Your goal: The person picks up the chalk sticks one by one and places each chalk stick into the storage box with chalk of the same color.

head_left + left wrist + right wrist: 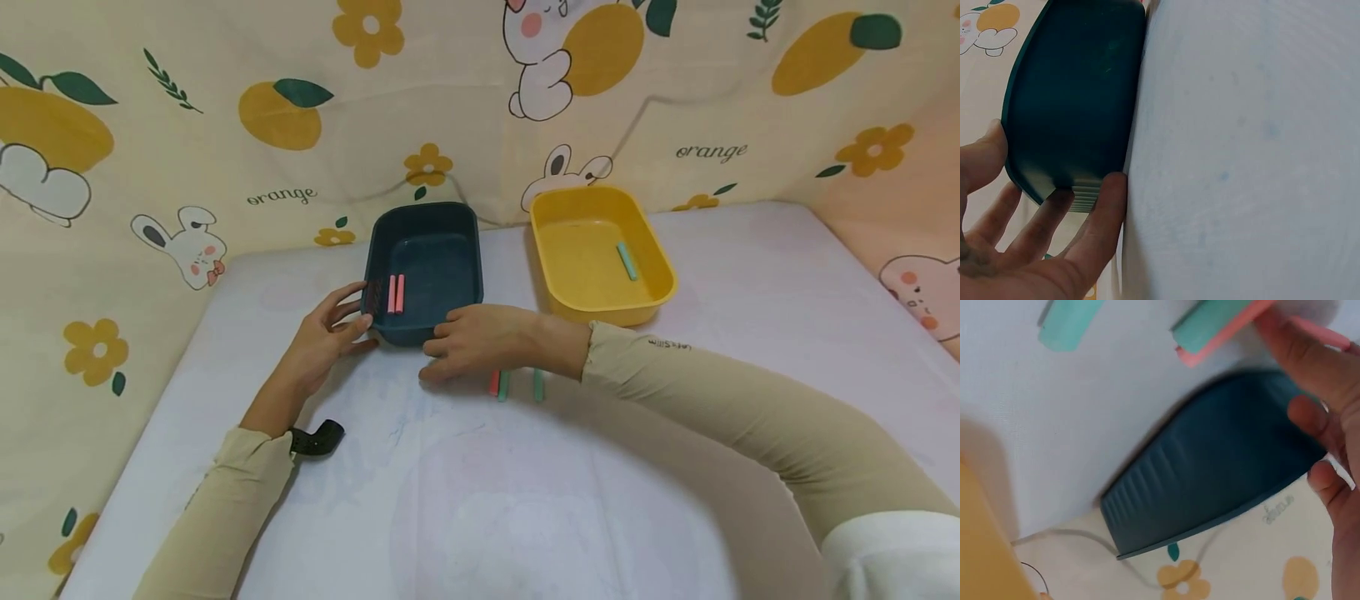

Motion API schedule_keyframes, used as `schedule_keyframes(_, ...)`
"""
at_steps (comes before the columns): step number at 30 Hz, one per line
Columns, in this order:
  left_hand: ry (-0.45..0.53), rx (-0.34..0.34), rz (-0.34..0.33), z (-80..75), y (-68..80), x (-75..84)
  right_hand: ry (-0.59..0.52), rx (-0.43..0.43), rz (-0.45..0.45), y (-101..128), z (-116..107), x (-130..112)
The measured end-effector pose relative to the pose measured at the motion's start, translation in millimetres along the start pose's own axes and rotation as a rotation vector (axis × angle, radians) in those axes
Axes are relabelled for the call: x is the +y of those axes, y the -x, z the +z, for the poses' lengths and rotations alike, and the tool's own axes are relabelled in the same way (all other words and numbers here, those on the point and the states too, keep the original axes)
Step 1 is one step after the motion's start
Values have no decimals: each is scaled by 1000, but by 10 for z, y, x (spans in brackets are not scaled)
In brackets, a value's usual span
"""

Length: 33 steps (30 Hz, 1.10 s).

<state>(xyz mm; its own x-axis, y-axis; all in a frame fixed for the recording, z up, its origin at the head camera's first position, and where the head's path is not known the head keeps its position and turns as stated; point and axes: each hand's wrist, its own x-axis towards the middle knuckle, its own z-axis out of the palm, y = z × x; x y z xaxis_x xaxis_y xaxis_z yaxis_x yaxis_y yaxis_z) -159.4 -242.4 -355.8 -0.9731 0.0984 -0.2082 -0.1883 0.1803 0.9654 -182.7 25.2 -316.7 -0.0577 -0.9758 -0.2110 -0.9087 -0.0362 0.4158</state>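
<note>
My left hand (320,342) rests its spread fingers against the near left corner of a dark blue bin (423,335). In the left wrist view, its fingertips touch the bin's outer wall (1072,100). Two pink chalk sticks (396,294) lie inside this bin. Just in front of the bin's right corner, my right hand (480,340) pinches a pink chalk stick (1321,332), partly hidden by a finger. Beside it on the table are another pink stick (494,383) touching a green one (503,387), and a separate green stick (538,386).
A yellow bin (607,315) stands to the right of the blue one, with one green chalk stick (627,261) inside. A white cloth covers the table (480,500). Behind both bins hangs a patterned cloth (450,108).
</note>
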Motion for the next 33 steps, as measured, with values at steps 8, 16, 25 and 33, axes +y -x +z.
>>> schedule_keyframes(8, 3, 0, 1, -19, 1, -2, -198, 1, 54, 13, -68, 67)
schedule_keyframes(16, 5, -12, 0, -22, 9, -12, -451, 35, 153, 66, -145, 155)
schedule_keyframes(25, 8, -11, 17, -10, -4, -25, -708, 118, 277, 158, -180, 368)
schedule_keyframes(33, -9, 5, -9, 2, -17, -37, -980, 224, 419, 166, 61, 519)
